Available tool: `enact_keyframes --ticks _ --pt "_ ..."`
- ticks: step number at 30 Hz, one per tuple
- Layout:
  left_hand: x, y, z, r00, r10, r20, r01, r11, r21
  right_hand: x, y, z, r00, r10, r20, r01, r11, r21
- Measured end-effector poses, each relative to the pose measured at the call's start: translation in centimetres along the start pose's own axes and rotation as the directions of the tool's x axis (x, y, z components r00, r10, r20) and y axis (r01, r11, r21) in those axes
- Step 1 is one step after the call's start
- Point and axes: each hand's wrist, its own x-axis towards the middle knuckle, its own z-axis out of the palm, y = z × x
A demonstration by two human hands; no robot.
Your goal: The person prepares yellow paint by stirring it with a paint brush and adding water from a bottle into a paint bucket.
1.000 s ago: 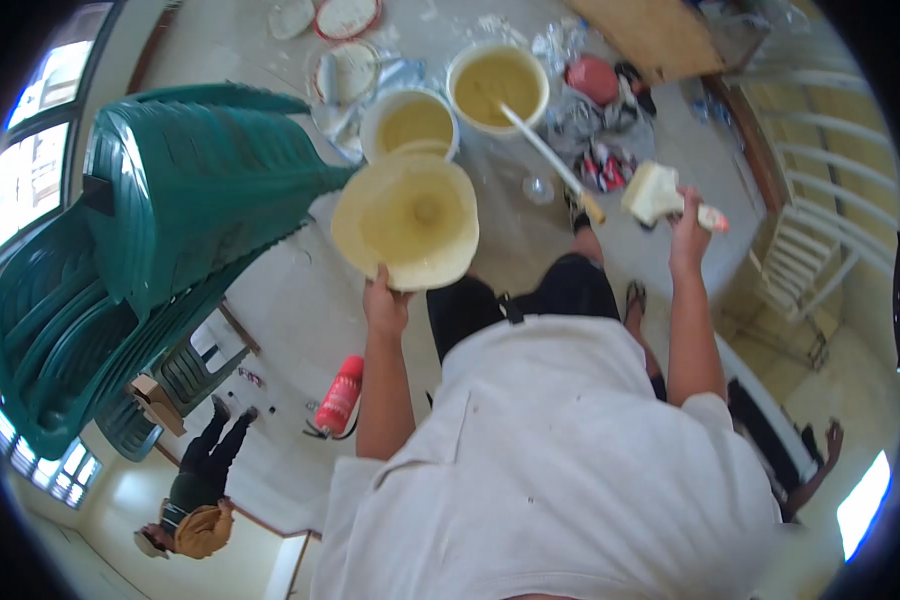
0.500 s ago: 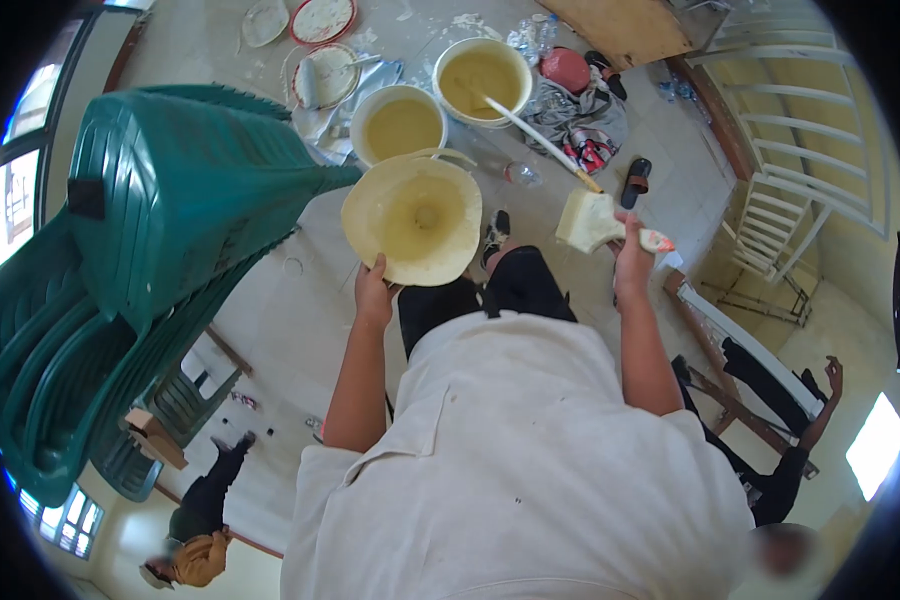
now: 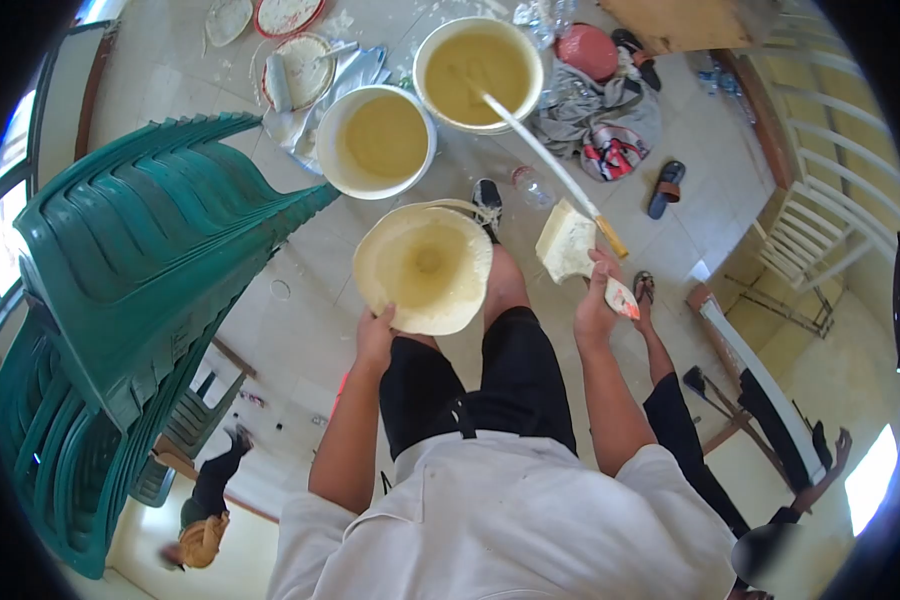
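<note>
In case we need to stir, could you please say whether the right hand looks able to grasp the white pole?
Probably not immediately: the right hand holds a wide brush, though the white pole looks uncovered at its nearby tan end.

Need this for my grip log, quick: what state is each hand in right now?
Left hand: closed, holding the pale bowl at its edge.
Right hand: closed, holding the wide brush.

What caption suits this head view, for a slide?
Left hand holding a pale round container, right hand a broad brush; two buckets beyond.
</note>
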Motion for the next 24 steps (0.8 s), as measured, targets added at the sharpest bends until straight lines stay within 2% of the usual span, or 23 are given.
enact_keyframes --ticks 1,3,4,6,7,9,11,13,14,16,17,19,21,23,24 --pt "1.7 -1.5 0.3 1.0 -0.009 -0.023 0.009 1.0 0.002 0.5 0.2 0.6 1.0 0.018 0.016 -0.018 1.0 0.004" --pt "6.0 -3.6 1.2 0.999 -0.029 0.03 0.019 0.96 0.281 1.5 1.2 2.0 0.997 -0.067 -0.026 0.068 0.996 0.05" --pt "7.2 -3.4 2.5 0.999 -0.029 0.024 0.021 0.958 0.287 1.8 2.4 2.7 0.996 -0.073 -0.052 0.08 0.985 0.151" --pt "9.4 -4.2 5.0 0.994 -0.103 0.044 0.097 0.987 0.125 2.8 3.8 3.9 0.995 -0.087 -0.051 0.095 0.975 0.199" --pt "10.9 -5.3 5.7 0.993 -0.109 0.042 0.103 0.987 0.126 3.5 4.4 4.5 0.992 -0.111 -0.051 0.12 0.963 0.24" --pt "15.4 -7.0 6.9 0.985 -0.157 0.074 0.159 0.987 -0.024 5.2 6.3 6.9 0.989 -0.127 -0.074 0.143 0.945 0.295" --pt "20.5 -10.0 7.3 0.982 -0.181 0.061 0.181 0.983 0.015 6.4 8.7 8.9 0.975 -0.213 -0.058 0.216 0.868 0.447" --pt "25.0 -12.6 8.0 0.979 -0.17 0.117 0.169 0.986 0.014 7.8 10.9 10.7 0.969 -0.244 -0.026 0.232 0.877 0.421" --pt "27.2 -13.6 8.0 0.978 -0.164 0.132 0.154 0.985 0.081 8.4 11.7 11.9 0.964 -0.258 -0.063 0.26 0.865 0.43" --pt "30.4 -14.8 8.6 0.98 -0.143 0.141 0.135 0.989 0.065 9.5 13.2 14.2 0.958 -0.26 -0.125 0.287 0.82 0.494" --pt "31.8 -15.1 9.1 0.981 -0.118 0.157 0.11 0.992 0.059 10.0 13.7 15.1 0.957 -0.268 -0.106 0.284 0.812 0.51" --pt "34.4 -15.0 9.7 0.981 -0.098 0.168 0.091 0.995 0.05 10.8 14.5 16.1 0.936 -0.31 -0.168 0.353 0.813 0.463" --pt "36.6 -15.2 10.2 0.981 -0.075 0.181 0.066 0.996 0.054 11.4 15.5 17.1 0.913 -0.292 -0.283 0.399 0.78 0.481" --pt "39.3 -15.5 10.4 0.981 -0.043 0.19 0.019 0.992 0.128 11.5 15.8 17.2 0.937 -0.196 -0.288 0.336 0.727 0.599" --pt "40.9 -15.7 10.3 0.979 -0.039 0.199 0.002 0.983 0.183 11.7 16.0 16.9 0.936 -0.203 -0.288 0.342 0.717 0.607"
